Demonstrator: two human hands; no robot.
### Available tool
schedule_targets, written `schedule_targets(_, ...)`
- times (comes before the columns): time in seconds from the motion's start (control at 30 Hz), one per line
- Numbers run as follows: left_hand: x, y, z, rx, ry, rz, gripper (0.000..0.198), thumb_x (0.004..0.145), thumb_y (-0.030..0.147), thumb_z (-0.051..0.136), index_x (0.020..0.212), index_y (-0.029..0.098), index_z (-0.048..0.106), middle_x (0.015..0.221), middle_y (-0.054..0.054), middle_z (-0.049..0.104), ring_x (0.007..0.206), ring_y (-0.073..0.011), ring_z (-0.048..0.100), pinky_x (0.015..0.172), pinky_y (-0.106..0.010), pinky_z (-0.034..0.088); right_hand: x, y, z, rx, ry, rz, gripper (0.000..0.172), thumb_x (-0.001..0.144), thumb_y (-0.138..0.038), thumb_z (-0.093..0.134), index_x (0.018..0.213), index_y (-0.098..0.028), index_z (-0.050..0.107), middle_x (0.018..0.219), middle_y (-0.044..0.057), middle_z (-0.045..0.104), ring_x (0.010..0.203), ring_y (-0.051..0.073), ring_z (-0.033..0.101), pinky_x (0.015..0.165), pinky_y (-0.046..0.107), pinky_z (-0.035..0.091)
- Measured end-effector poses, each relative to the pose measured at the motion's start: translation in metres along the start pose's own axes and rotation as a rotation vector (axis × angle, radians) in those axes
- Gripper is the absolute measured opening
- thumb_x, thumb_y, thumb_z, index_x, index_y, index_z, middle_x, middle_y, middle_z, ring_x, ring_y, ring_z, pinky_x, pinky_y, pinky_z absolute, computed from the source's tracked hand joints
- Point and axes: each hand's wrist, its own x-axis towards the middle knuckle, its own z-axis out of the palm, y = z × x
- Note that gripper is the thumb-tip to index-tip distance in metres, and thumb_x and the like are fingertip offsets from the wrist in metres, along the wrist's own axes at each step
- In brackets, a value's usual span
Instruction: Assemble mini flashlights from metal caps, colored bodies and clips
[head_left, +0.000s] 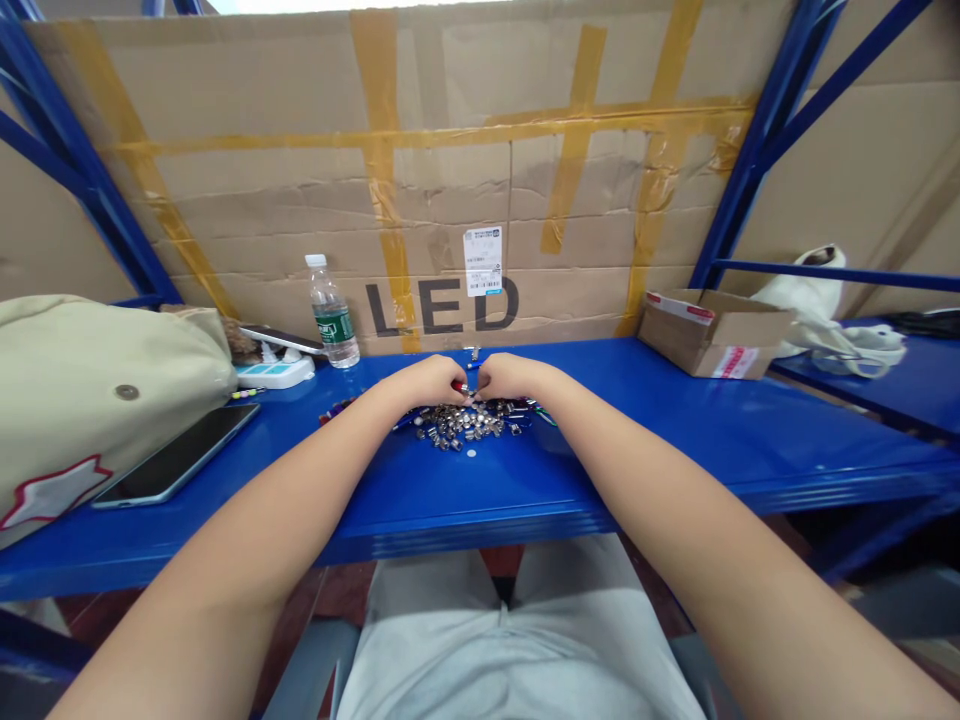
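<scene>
Nearest me, my bare forearms [247,530] cross the glossy blue steel shelf [675,460]. My curled left hand [429,382] and right hand [508,376] meet at a small red-tipped piece [459,387], the grip hidden, above a heap of small silver metal parts [457,425], gathered centrally within both hands' reach.
</scene>
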Motion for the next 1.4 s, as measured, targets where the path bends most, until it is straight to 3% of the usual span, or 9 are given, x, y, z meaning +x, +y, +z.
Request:
schedule_targets(0.53,0.002,-0.002,0.004,0.037,-0.012,-0.018,0.024,0.073,0.04,0.063,0.073,0.017,0.066,0.066,-0.001,0.059,0.057,-0.0141,0.046,0.052,-0.026,0.029,0.0,0.0,0.001,0.03,0.015,-0.055,0.024,0.067,-0.02,0.064,0.089,-0.017,0.073,0.085,0.006,0.072,0.071,0.017,0.062,0.057,0.024,0.041)
schedule_targets(0.9,0.004,-0.003,0.006,0.045,0.033,-0.051,0.027,0.071,0.042,0.066,0.08,0.016,0.068,0.071,-0.003,0.062,0.061,-0.0156,0.05,0.054,-0.026,0.031,-0.001,0.008,-0.003,0.076,-0.074,-0.104,0.022,0.071,-0.019,0.063,0.09,-0.017,0.074,0.09,0.004,0.073,0.077,0.016,0.063,0.061,0.022,0.042)
schedule_targets(1.13,0.005,-0.007,0.007,-0.007,0.05,-0.019,0.024,0.066,0.04,0.07,0.075,0.017,0.069,0.069,-0.002,0.062,0.063,-0.0155,0.051,0.055,-0.026,0.032,0.008,0.009,0.005,0.09,0.173,-0.14,0.027,0.072,-0.02,0.061,0.096,-0.018,0.072,0.093,0.004,0.072,0.076,0.014,0.061,0.059,0.021,0.038)
schedule_targets(1.4,0.001,-0.008,0.004,-0.125,0.006,0.0,0.022,0.069,0.039,0.065,0.066,0.017,0.066,0.061,0.001,0.057,0.056,-0.0119,0.047,0.053,-0.024,0.031,0.015,0.005,0.015,-0.005,0.112,-0.176,0.024,0.075,-0.022,0.058,0.094,-0.019,0.073,0.087,0.006,0.072,0.072,0.016,0.06,0.057,0.022,0.036)
